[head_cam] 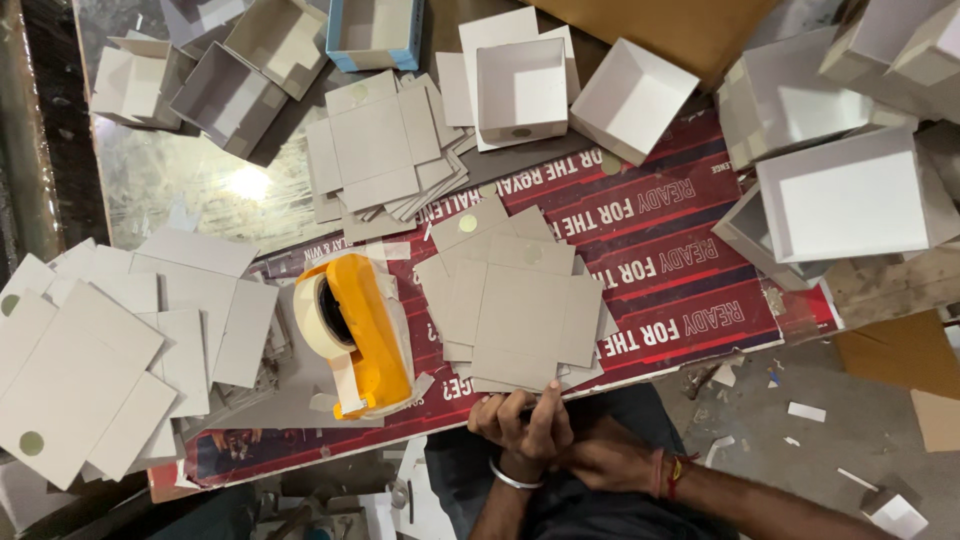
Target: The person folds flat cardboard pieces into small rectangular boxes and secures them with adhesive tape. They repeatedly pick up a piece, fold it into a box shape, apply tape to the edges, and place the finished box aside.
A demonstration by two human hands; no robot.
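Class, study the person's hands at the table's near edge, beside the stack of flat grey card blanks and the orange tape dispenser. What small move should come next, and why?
Probably lift the top blank off the stack of flat card blanks. The left hand rests on the stack's near edge, the right hand sits just behind it, and neither holds anything. Folded boxes lie beyond, and the tape dispenser stands alongside.

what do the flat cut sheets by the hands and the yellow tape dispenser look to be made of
Flat cut sheets: grey board, likely cardboard, matte, with crisp cut edges. Yellow tape dispenser: probably moulded plastic, smooth with a slight sheen, carrying a pale tape roll.
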